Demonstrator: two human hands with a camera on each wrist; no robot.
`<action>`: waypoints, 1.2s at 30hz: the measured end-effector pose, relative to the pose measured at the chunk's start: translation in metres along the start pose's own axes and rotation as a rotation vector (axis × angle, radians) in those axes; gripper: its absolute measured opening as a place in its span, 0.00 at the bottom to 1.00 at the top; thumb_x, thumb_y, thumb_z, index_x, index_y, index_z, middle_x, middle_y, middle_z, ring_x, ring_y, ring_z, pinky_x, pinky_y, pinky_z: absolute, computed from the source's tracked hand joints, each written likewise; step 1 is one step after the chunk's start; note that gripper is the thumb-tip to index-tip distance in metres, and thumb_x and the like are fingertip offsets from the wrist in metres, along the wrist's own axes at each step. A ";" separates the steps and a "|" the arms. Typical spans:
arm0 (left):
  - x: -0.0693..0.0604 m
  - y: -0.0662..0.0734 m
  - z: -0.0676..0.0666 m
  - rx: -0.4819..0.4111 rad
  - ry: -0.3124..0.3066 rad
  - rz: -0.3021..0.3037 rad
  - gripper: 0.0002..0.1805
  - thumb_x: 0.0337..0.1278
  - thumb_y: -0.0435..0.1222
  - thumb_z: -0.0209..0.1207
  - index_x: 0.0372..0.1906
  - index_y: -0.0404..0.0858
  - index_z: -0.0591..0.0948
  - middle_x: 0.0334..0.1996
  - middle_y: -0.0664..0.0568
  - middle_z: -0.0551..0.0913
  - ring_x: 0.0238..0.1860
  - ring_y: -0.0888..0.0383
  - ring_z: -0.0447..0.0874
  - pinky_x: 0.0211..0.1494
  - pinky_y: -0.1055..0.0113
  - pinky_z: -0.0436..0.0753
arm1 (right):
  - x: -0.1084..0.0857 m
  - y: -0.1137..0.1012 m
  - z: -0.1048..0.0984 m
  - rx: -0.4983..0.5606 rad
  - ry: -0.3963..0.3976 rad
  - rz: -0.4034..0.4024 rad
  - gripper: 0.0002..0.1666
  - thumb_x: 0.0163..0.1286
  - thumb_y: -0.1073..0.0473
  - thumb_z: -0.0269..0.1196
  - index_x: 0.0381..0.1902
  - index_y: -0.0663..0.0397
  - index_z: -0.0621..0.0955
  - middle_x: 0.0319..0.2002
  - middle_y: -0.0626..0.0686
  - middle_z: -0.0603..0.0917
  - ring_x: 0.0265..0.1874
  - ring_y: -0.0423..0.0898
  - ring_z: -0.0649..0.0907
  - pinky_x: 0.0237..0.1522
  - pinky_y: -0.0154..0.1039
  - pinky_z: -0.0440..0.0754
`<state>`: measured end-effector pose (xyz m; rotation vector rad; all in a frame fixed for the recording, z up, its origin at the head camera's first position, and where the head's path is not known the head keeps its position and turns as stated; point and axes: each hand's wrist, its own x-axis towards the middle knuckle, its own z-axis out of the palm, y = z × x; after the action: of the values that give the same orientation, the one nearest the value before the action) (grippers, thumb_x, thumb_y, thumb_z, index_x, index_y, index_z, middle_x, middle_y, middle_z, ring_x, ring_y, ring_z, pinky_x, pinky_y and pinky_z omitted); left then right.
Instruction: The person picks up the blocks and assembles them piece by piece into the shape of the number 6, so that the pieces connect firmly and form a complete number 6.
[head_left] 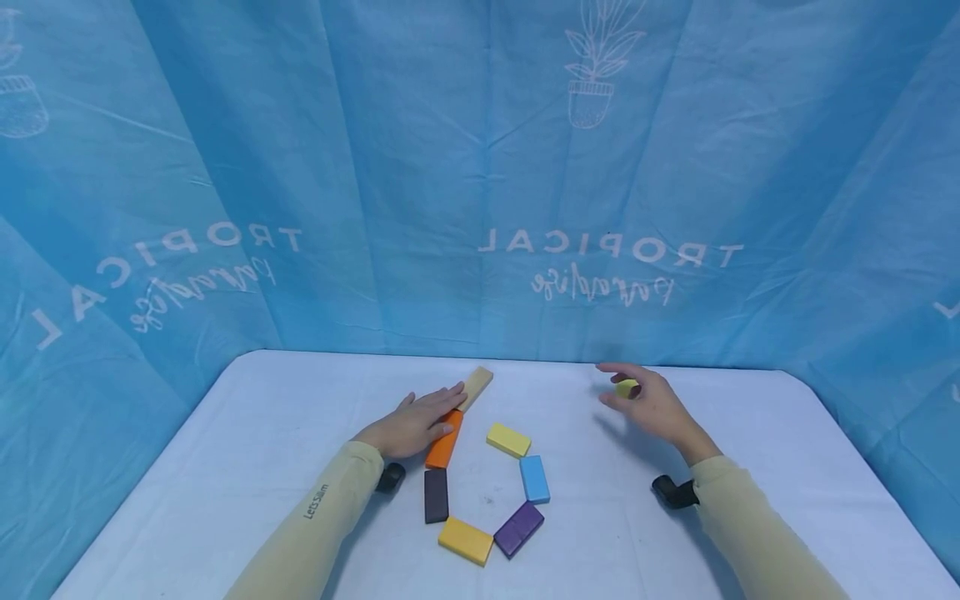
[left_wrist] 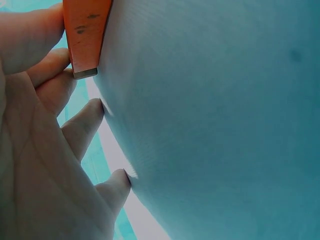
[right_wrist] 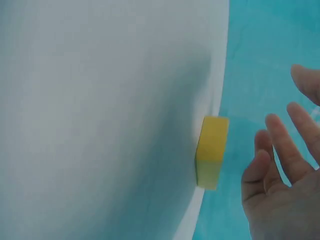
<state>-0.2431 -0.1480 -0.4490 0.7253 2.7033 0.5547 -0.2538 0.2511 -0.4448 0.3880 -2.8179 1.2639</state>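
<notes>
My left hand (head_left: 411,423) lies over the joint between an orange block (head_left: 446,442) and a plain wooden block (head_left: 476,387). In the left wrist view its thumb touches the side of the orange block (left_wrist: 87,35), with the other fingers extended near its end. My right hand (head_left: 654,407) is at the table's far right, thumb and fingers spread around a yellow block (head_left: 627,388), partly hidden by the hand in the head view. From the right wrist, a visible gap separates this yellow block (right_wrist: 212,152) from the loosely bent fingers (right_wrist: 287,145).
Continuing the curve from the orange block are a black block (head_left: 436,496), an orange-yellow block (head_left: 466,541), a purple block (head_left: 519,530), a light blue block (head_left: 535,479) and a pale yellow block (head_left: 508,440). A blue printed curtain (head_left: 420,183) hangs behind the white table (head_left: 300,433).
</notes>
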 end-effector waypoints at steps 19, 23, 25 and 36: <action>0.000 -0.002 0.001 0.008 0.002 0.005 0.32 0.79 0.44 0.48 0.80 0.45 0.57 0.80 0.52 0.53 0.79 0.49 0.49 0.77 0.38 0.44 | 0.015 0.027 -0.020 0.024 -0.038 0.217 0.39 0.69 0.48 0.67 0.73 0.56 0.70 0.72 0.64 0.66 0.68 0.64 0.67 0.65 0.64 0.70; 0.001 -0.002 0.000 0.006 0.000 0.009 0.32 0.79 0.44 0.48 0.80 0.45 0.57 0.80 0.52 0.53 0.79 0.49 0.49 0.77 0.38 0.44 | 0.016 0.031 -0.021 0.025 -0.052 0.285 0.45 0.67 0.44 0.68 0.75 0.57 0.66 0.72 0.65 0.66 0.70 0.65 0.65 0.67 0.65 0.66; 0.001 -0.002 0.000 0.005 0.000 0.010 0.32 0.79 0.44 0.48 0.80 0.45 0.57 0.80 0.52 0.53 0.79 0.49 0.49 0.77 0.38 0.44 | 0.016 0.032 -0.022 0.036 -0.054 0.309 0.48 0.67 0.43 0.68 0.76 0.59 0.64 0.73 0.65 0.65 0.71 0.65 0.64 0.69 0.64 0.64; 0.001 -0.002 0.001 0.005 -0.002 0.004 0.32 0.79 0.44 0.48 0.80 0.45 0.57 0.80 0.52 0.53 0.79 0.49 0.49 0.77 0.38 0.44 | 0.015 0.031 -0.019 0.018 -0.067 0.399 0.55 0.62 0.40 0.71 0.75 0.65 0.63 0.71 0.70 0.65 0.70 0.67 0.64 0.68 0.62 0.68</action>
<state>-0.2443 -0.1487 -0.4507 0.7331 2.7030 0.5478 -0.2770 0.2813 -0.4527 -0.1459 -3.0454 1.3558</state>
